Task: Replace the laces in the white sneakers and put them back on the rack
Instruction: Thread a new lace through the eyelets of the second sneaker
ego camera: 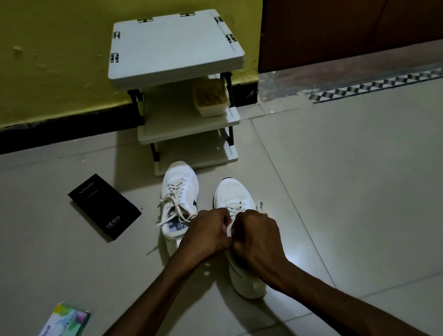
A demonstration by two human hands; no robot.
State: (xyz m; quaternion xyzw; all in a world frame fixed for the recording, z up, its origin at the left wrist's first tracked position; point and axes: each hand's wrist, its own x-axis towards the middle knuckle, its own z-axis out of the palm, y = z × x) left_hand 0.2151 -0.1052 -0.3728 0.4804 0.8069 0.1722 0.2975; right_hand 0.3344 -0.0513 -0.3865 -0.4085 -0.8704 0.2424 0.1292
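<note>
- White is the colour of the two sneakers, which stand side by side on the tiled floor (353, 181) with their toes toward the rack (175, 49).
- The left sneaker (181, 176) is nearest the rack, its toe just beside the bottom shelf. Its loose laces (169, 200) are threaded across the eyelets, and the ends trail onto the floor.
- The right sneaker (231, 191) sits slightly nearer the person, and both hands cover its middle.
- Two bare hands meet over the right sneaker's tongue, touching each other.
- The left hand (208, 232) has its fingers (224, 216) curled in, pinching a short white lace (229, 229) that shows between the two hands.
- The right hand (258, 240) is also curled tight, with its knuckles up. It grips the same lace from the other side, though its fingertips are hidden.
- One rack stands against the yellow wall (40, 63). It is pale plastic on dark legs and has three shelves, counting the top.
- One pale tub (211, 97) with something brownish in it sits on the right of the middle shelf. No sneaker is on any shelf.
- One black box (104, 206) lies flat on the floor to the left of the sneakers, well apart from them.
- One green-and-white pack (62, 331) lies on the floor nearer the person, left of the left forearm.
- One brown door (362, 8) fills the upper right corner.
</note>
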